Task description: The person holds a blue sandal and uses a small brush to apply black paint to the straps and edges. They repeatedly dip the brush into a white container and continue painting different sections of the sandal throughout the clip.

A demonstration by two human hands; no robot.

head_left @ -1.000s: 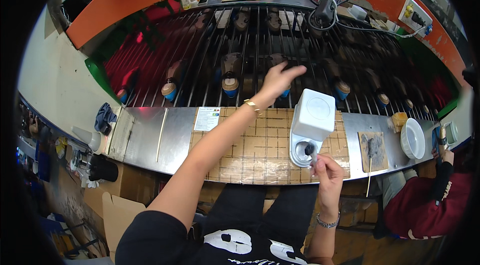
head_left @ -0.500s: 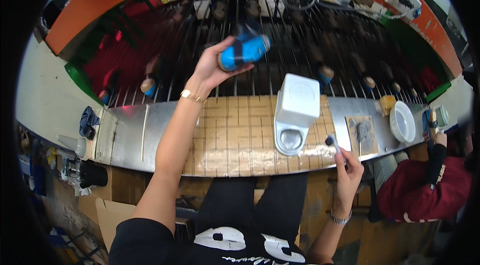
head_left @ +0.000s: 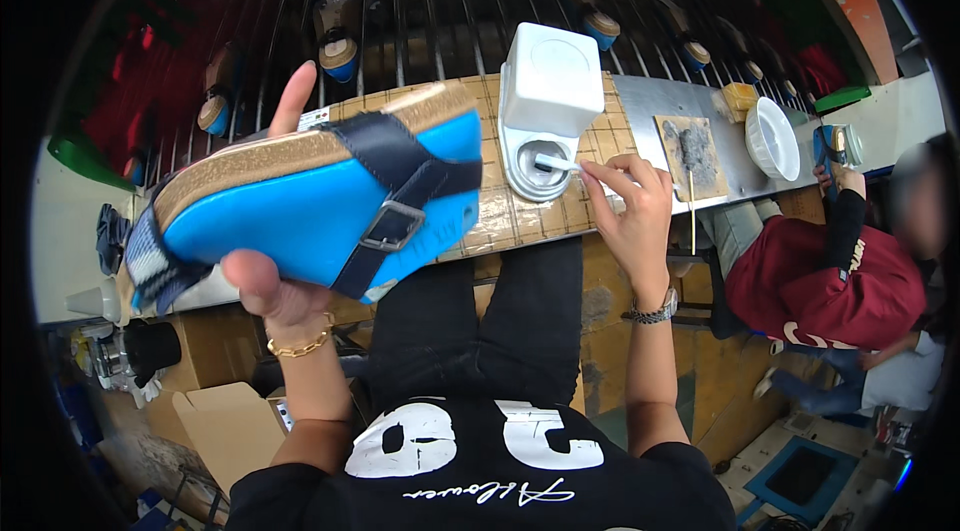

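Note:
My left hand (head_left: 292, 305) is closed round a sandal (head_left: 300, 221) on a bright blue shoe last, held close at the left and tilted. Dark straps with a metal buckle cross the last, and a cork-coloured sole edge faces away from me. Checked fabric shows at its left end. My right hand (head_left: 640, 213) pinches a small brush (head_left: 562, 165) with a pale handle. Its dark tip is over or in the round cup at the foot of a white dispenser (head_left: 555, 81); contact with what is inside I cannot tell.
Cardboard with lines (head_left: 480, 221) covers the metal bench. To the right lie a stained board (head_left: 690, 146) with a thin stick, a yellow sponge-like block (head_left: 740, 96) and a white bowl (head_left: 772, 141). Beyond, a rack of bars (head_left: 430, 11) carries several shoes. A co-worker in maroon (head_left: 820, 271) sits right.
My left hand has brought the sandal from over the rack back towards me. My right hand has moved the brush from the bench's front edge to the dispenser's cup. The view has shifted.

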